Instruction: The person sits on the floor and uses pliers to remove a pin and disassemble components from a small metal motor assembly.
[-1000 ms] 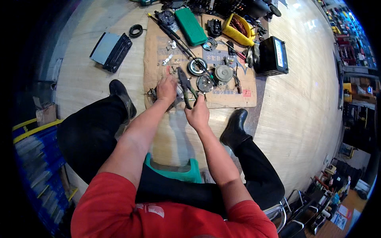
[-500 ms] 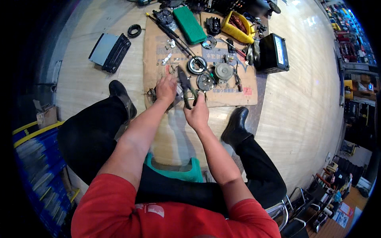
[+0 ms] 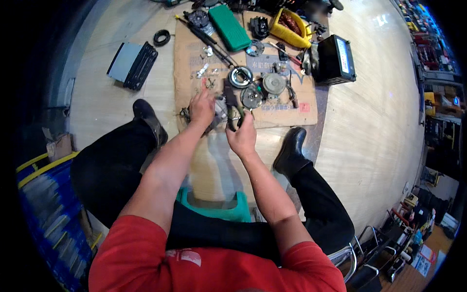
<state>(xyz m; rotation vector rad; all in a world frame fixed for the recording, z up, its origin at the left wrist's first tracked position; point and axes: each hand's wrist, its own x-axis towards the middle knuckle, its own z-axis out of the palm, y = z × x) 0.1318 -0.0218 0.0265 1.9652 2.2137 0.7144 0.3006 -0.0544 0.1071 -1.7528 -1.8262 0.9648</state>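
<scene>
My right hand (image 3: 243, 135) is closed around the handles of a dark scissors-like tool (image 3: 229, 95) with some green on its grip. The tool's broad dark end points away from me. On its left, my left hand (image 3: 202, 109) is closed over a grey metal part (image 3: 220, 109) near the cardboard's front edge; the hand hides much of this part and some of the fingers. Just beyond the tool lie a ring-shaped metal part (image 3: 241, 77), a round dark disc (image 3: 251, 97) and a round grey motor-like part (image 3: 274, 84).
The cardboard sheet (image 3: 301, 117) carries small metal bits, long dark cables (image 3: 214, 46), a green case (image 3: 229, 28) and a yellow cut-open container (image 3: 287, 30). A car battery (image 3: 335, 61) stands right, a car stereo (image 3: 132, 64) left. My boots flank the cardboard; a green stool (image 3: 219, 214) is under me.
The tool in my right hand has turned slightly, its far end shifting right. My left hand has barely moved. The whole view has shifted slightly.
</scene>
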